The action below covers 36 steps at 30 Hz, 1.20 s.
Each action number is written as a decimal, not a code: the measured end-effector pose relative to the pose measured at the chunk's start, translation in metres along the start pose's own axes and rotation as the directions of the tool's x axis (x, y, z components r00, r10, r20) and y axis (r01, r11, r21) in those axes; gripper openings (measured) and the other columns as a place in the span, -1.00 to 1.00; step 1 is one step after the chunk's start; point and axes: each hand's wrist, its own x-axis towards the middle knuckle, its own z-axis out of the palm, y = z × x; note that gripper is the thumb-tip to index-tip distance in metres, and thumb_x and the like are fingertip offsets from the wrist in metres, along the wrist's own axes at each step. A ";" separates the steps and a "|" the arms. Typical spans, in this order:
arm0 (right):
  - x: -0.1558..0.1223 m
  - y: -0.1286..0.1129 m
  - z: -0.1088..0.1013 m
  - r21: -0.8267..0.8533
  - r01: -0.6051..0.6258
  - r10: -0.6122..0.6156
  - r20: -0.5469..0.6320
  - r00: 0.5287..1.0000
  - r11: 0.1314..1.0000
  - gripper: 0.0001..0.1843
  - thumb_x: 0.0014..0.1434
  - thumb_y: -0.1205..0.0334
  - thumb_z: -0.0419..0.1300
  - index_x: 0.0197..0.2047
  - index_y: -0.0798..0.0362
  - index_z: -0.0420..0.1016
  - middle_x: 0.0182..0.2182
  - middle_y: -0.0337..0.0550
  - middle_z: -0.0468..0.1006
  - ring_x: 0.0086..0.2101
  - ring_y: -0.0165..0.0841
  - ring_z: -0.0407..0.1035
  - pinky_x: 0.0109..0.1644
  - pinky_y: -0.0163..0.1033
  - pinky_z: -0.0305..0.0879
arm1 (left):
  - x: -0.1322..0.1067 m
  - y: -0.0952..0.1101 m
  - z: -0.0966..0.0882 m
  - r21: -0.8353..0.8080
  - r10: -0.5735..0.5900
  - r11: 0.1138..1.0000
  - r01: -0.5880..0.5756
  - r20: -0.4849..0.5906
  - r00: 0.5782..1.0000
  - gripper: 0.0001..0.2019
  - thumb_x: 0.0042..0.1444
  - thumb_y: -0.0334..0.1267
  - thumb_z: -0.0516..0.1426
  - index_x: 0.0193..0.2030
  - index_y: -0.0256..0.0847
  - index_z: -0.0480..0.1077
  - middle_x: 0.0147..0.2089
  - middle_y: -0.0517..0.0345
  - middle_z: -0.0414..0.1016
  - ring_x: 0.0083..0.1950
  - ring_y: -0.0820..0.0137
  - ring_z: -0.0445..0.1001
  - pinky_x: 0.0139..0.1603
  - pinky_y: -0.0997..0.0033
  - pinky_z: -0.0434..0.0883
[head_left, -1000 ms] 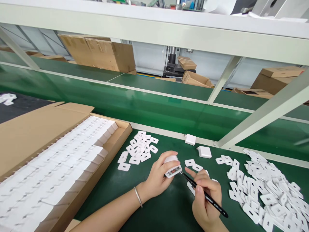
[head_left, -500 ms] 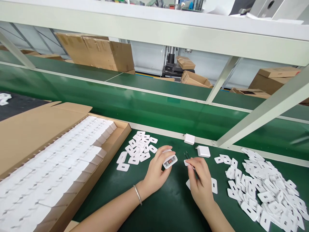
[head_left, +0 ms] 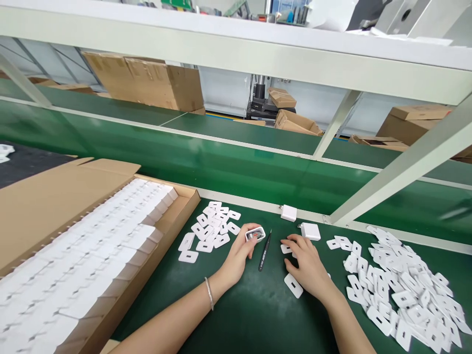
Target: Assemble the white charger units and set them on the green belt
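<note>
Closest in, a flat white plastic plate with a square hole lay on the dark green mat, just beside the right hand. That hand was spread almost flat, palm down. It gripped nothing, and its fingertips rested on another small white plate.

Half a second before, this hand had held the thin black tweezers. Now the tweezers lay loose on the mat between the two hands, touching neither. So the right hand was free, and it touched a plate instead.

The left hand was curled around a small white plastic charger shell. It pinched the shell with thumb and fingers, open end up, just as before.

A big heap of white plates lay to the right, and a smaller heap lay to the left. Two closed white chargers sat behind the hands. On the left stood a long brown cardboard box packed with rows of white chargers. Further back ran the green belt.
</note>
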 end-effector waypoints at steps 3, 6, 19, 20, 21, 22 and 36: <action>0.003 0.012 -0.004 0.041 0.016 -0.016 -0.015 1.000 0.999 -0.75 0.27 0.36 0.14 -0.02 -0.03 0.53 -0.05 -0.05 0.58 -0.11 -0.13 0.47 -0.05 0.01 0.45 | 0.001 -0.002 0.001 -0.030 -0.032 0.999 0.032 -0.013 0.999 -0.54 0.41 0.18 -0.07 0.02 -0.17 0.37 -0.47 0.33 0.17 -0.51 0.45 0.06 -0.41 0.42 0.16; 0.008 0.014 -0.005 0.034 0.051 -0.048 -0.100 0.994 0.998 -0.89 0.23 0.34 0.22 -0.19 -0.03 0.52 -0.22 -0.12 0.60 -0.24 -0.15 0.46 -0.15 -0.03 0.40 | -0.002 0.000 0.002 0.030 -0.006 1.000 0.005 0.042 0.999 -0.47 0.43 0.23 -0.16 -0.06 -0.18 0.37 -0.40 0.26 0.30 -0.50 0.46 0.08 -0.41 0.43 0.17; -0.007 -0.048 0.000 0.427 0.287 -0.151 -0.324 0.934 0.857 -0.70 0.35 0.28 0.26 0.12 -0.17 0.54 -0.12 -0.13 0.44 -0.13 -0.24 0.45 -0.08 -0.11 0.45 | -0.022 0.020 0.011 0.332 0.182 0.908 -0.254 0.234 0.955 -0.50 0.50 0.10 -0.25 0.06 -0.15 0.36 -0.05 0.03 0.54 -0.16 0.24 0.48 -0.07 0.22 0.39; -0.007 -0.048 0.001 0.422 0.295 -0.156 -0.333 0.930 0.858 -0.69 0.35 0.28 0.25 0.13 -0.18 0.55 -0.13 -0.13 0.43 -0.14 -0.25 0.44 -0.09 -0.12 0.46 | -0.022 0.022 0.011 0.340 0.181 0.904 -0.257 0.240 0.954 -0.54 0.50 0.08 -0.22 0.07 -0.15 0.35 -0.04 0.03 0.54 -0.14 0.23 0.49 -0.06 0.22 0.39; -0.007 -0.048 0.001 0.418 0.301 -0.161 -0.338 0.927 0.857 -0.69 0.36 0.28 0.25 0.13 -0.19 0.56 -0.13 -0.14 0.41 -0.16 -0.27 0.43 -0.10 -0.13 0.46 | -0.022 0.023 0.011 0.351 0.180 0.900 -0.258 0.241 0.954 -0.58 0.50 0.06 -0.18 0.07 -0.15 0.35 -0.03 0.03 0.55 -0.13 0.23 0.50 -0.05 0.21 0.40; -0.006 -0.047 0.001 0.418 0.305 -0.164 -0.339 0.926 0.856 -0.70 0.37 0.28 0.24 0.12 -0.21 0.58 -0.14 -0.14 0.39 -0.18 -0.28 0.42 -0.11 -0.14 0.46 | -0.022 0.024 0.011 0.362 0.177 0.896 -0.258 0.242 0.954 -0.62 0.49 0.03 -0.14 0.06 -0.14 0.34 -0.02 0.03 0.55 -0.13 0.23 0.51 -0.04 0.21 0.40; -0.011 -0.059 0.017 0.781 0.070 0.019 -0.105 0.994 0.620 -0.62 0.51 -0.06 -0.04 0.14 -0.06 0.43 -0.16 -0.14 0.60 -0.30 -0.28 0.46 -0.19 -0.20 0.44 | -0.027 0.018 0.011 0.313 0.368 0.832 -0.459 0.308 0.877 -0.52 0.48 0.16 -0.22 0.16 -0.11 0.29 0.14 -0.10 0.27 -0.08 0.25 0.45 -0.07 0.17 0.46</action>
